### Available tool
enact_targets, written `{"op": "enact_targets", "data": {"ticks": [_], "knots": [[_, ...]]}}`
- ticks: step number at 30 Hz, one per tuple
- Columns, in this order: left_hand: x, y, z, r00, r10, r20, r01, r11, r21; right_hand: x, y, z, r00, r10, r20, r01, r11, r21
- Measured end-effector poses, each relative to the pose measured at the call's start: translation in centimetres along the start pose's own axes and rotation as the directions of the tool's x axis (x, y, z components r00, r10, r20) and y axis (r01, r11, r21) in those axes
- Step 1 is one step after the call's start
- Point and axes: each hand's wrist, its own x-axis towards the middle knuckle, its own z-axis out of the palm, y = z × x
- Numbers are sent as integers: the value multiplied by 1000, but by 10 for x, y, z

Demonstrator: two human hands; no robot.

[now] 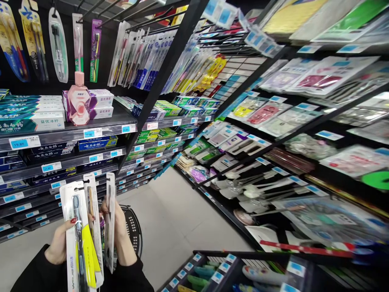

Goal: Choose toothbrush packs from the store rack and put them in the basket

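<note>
My left hand (59, 243) grips a stack of toothbrush blister packs (79, 235); the front one shows a dark brush on a yellow and white card. My right hand (120, 231) holds one more toothbrush pack (110, 219) edge-on, just right of the stack. Both hands are low at the left, in dark sleeves, fingers closed round the packs. Behind the hands a black wire basket (133, 229) stands on the floor.
Toothpaste boxes (33, 115) and a pink bottle (79, 101) fill the left shelves. Hanging toothbrush packs (57, 44) line the top. Packaged goods (304, 117) cover the right shelving. A low black display (231, 269) is at the bottom right. The pale floor aisle (173, 219) runs between.
</note>
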Motion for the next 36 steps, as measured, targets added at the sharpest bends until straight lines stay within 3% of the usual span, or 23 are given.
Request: {"op": "enact_targets", "data": {"ticks": [4, 7, 13, 16, 19, 22, 28, 34, 36], "knots": [[2, -2, 7, 999, 32, -31, -32, 999, 2, -1, 8, 5, 999, -48, -20, 42, 974, -223], [4, -3, 6, 998, 20, -59, -21, 1000, -22, 0, 12, 5, 988, -152, -42, 115, 877, -466], [8, -9, 0, 996, 37, -86, -39, 999, -22, -13, 7, 6, 942, -307, -138, 163, 776, -609], [8, -11, 1, 997, 49, -56, -50, 999, -11, -27, 0, 8, 929, -364, -67, 232, 713, -662], [8, -11, 3, 996, 84, -37, -84, 996, 19, -36, -9, 10, 948, -319, 18, 224, 623, -749], [9, -10, 4, 994, 104, -13, -103, 991, 82, -38, -14, 12, 955, -295, -27, 161, 594, -789], [12, -8, -8, 1000, 13, 14, -14, 996, 92, -35, -11, 11, 960, -276, -53, 106, 530, -841], [14, -11, -11, 996, -8, 90, 1, 997, 78, -26, 0, 3, 941, -336, -31, 83, 320, -944], [14, -12, -8, 997, -15, 80, 7, 995, 95, -25, 3, 0, 953, -302, -13, 97, 346, -933]]}}
